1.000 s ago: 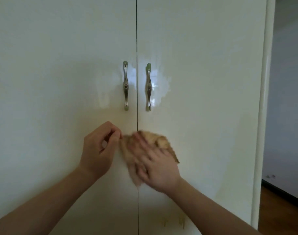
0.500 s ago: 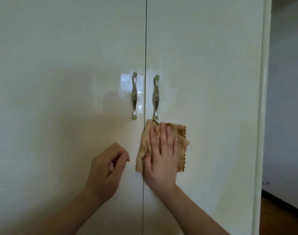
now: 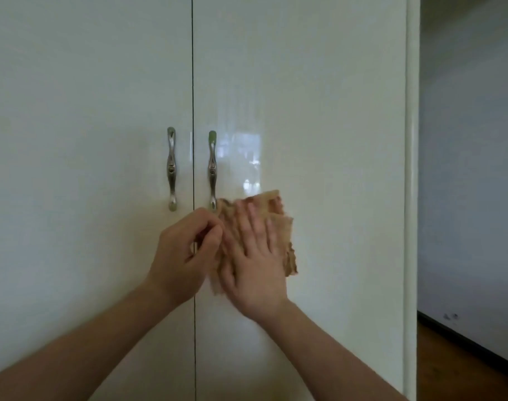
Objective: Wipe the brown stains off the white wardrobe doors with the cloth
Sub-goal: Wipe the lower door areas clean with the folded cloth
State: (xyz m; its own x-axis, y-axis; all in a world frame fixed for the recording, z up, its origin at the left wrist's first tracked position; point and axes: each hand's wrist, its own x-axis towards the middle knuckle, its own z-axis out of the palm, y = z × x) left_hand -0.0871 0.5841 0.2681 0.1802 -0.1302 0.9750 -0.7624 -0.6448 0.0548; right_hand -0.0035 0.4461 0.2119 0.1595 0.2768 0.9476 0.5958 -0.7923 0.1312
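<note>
My right hand (image 3: 255, 264) lies flat, fingers straight, pressing the cloth (image 3: 284, 238) to the right wardrobe door (image 3: 319, 111), just below its handle (image 3: 212, 169). Cloth is tan with browner patches, crumpled, ragged right edge, slightly blurred. My left hand (image 3: 183, 253) is curled at the cloth's left edge by the seam (image 3: 192, 82); can't tell if it pinches it.

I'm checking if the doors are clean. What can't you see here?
Head view:
- Surface under the crumpled tan cloth: covered by it and the flat right hand.
- Whether the curled left hand pinches the cloth: fingertips hidden.
- Bottoms of white glossy wardrobe doors: cut off by frame edge.
</note>
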